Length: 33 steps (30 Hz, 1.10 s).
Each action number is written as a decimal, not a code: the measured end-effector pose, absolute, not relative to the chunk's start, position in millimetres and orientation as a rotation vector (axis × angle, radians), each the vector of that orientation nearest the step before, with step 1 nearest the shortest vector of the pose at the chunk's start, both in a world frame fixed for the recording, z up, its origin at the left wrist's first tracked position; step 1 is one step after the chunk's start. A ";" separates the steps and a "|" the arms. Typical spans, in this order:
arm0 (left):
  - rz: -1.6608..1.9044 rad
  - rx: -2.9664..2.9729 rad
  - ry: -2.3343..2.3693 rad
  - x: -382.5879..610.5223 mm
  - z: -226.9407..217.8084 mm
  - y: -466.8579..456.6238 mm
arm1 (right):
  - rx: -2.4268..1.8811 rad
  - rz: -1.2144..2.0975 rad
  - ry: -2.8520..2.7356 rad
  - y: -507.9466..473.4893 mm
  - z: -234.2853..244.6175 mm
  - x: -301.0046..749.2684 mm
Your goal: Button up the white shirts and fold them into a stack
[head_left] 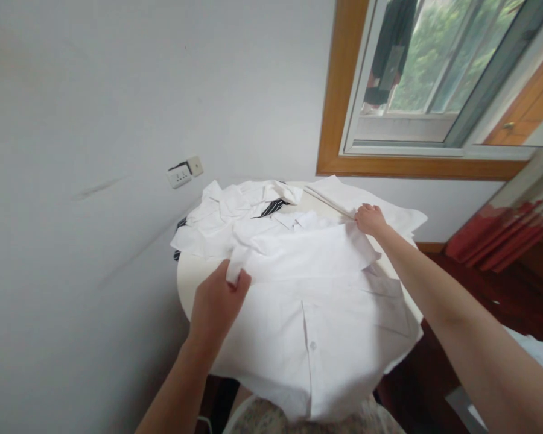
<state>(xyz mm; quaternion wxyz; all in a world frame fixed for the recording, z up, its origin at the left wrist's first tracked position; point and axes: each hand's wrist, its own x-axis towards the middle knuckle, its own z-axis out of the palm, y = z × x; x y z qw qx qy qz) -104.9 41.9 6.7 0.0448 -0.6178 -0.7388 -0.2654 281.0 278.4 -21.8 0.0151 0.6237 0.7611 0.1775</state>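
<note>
A white button-up shirt [317, 319] lies spread over a small round white table [187, 280], its lower part hanging over the near edge. My left hand [215, 304] is closed, pinching a folded sleeve edge of the shirt at its left side. My right hand [370, 219] is closed on the shirt's far right edge, near the shoulder. Behind the shirt lies a heap of other white garments [228, 214], with a black-and-white striped piece [271, 208] showing among them.
The table stands against a white wall with a socket plate [184, 172]. A wood-framed window [339, 90] is at the upper right. Red fabric [498, 232] and a dark wooden floor [434, 367] lie to the right. A patterned cushion [262, 422] sits below the table's near edge.
</note>
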 end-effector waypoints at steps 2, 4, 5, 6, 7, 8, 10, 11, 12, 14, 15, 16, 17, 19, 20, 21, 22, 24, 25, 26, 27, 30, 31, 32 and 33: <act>-0.732 -1.848 -2.322 -110.3 4.6 27.0 | 1.977 0.499 2.369 279.4 -20.9 276.2; -0.643 -1.871 -2.344 -115.9 -5.1 14.1 | 1.986 0.407 2.411 280.6 -20.1 272.1; -0.618 -1.914 -2.323 -118.9 -12.2 8.5 | 1.978 0.353 2.440 281.3 -19.9 271.1; -0.607 -1.973 -2.287 -121.8 -20.0 3.3 | 1.959 0.300 2.469 282.2 -20.0 271.0; -0.613 -2.026 -2.249 -124.6 -27.9 -1.3 | 1.937 0.259 2.494 283.2 -20.4 271.9; -0.638 -2.066 -2.222 -127.2 -35.3 -5.3 | 1.920 0.234 2.508 284.1 -21.1 273.6; -0.753 -2.108 -2.223 -131.6 -45.8 -10.8 | 1.917 0.236 2.494 285.4 -22.9 278.3; -0.839 -2.093 -2.255 -133.4 -48.2 -11.8 | 1.931 0.248 2.470 285.5 -23.8 280.5; -0.926 -2.064 -2.297 -135.0 -48.4 -11.3 | 1.952 0.259 2.437 285.2 -24.5 282.2; -1.035 -1.990 -2.386 -138.0 -43.8 -6.1 | 1.984 0.270 2.380 283.4 -25.4 283.1; -1.040 -1.945 -2.438 -139.6 -39.9 -1.4 | 1.988 0.275 2.365 282.1 -25.4 282.1; -1.016 -1.905 -2.490 -141.2 -35.8 4.2 | 1.987 0.288 2.360 280.7 -25.2 280.5; -0.980 -1.879 -2.532 -142.8 -32.1 10.4 | 1.983 0.306 2.361 279.3 -24.8 278.3; -0.912 -1.853 -2.578 -146.0 -27.3 23.1 | 1.987 0.320 2.373 277.5 -23.9 273.4; -0.875 -1.854 -2.587 -147.2 -26.5 28.6 | 1.996 0.311 2.377 277.2 -23.4 271.1; -0.832 -1.864 -2.585 -148.3 -26.8 33.2 | 2.010 0.292 2.380 277.3 -23.0 269.0; -0.787 -1.876 -2.577 -149.1 -27.7 36.4 | 2.027 0.268 2.380 277.9 -22.6 267.1; -0.723 -1.933 -2.537 -150.4 -30.3 38.1 | 2.059 0.232 2.384 279.5 -21.9 263.8; -0.724 -1.971 -2.500 -151.3 -31.3 36.7 | 2.071 0.229 2.387 280.2 -21.6 262.3; -0.747 -2.004 -2.456 -152.4 -31.9 33.8 | 2.085 0.226 2.398 280.6 -21.5 260.9; -0.784 -2.026 -2.413 -154.1 -32.0 29.9 | 2.108 0.219 2.418 280.7 -21.5 259.5; -0.876 -1.984 -2.342 -161.9 -30.2 15.4 | 2.154 0.156 2.551 280.6 -24.0 255.7; -0.883 -1.964 -2.340 -165.1 -29.8 10.9 | 2.143 0.121 2.596 280.9 -25.7 254.9; -0.881 -1.951 -2.343 -168.5 -30.0 7.2 | 2.116 0.086 2.625 281.5 -27.7 254.4; -0.872 -1.949 -2.349 -171.7 -30.8 4.3 | 2.081 0.060 2.632 282.5 -29.8 254.1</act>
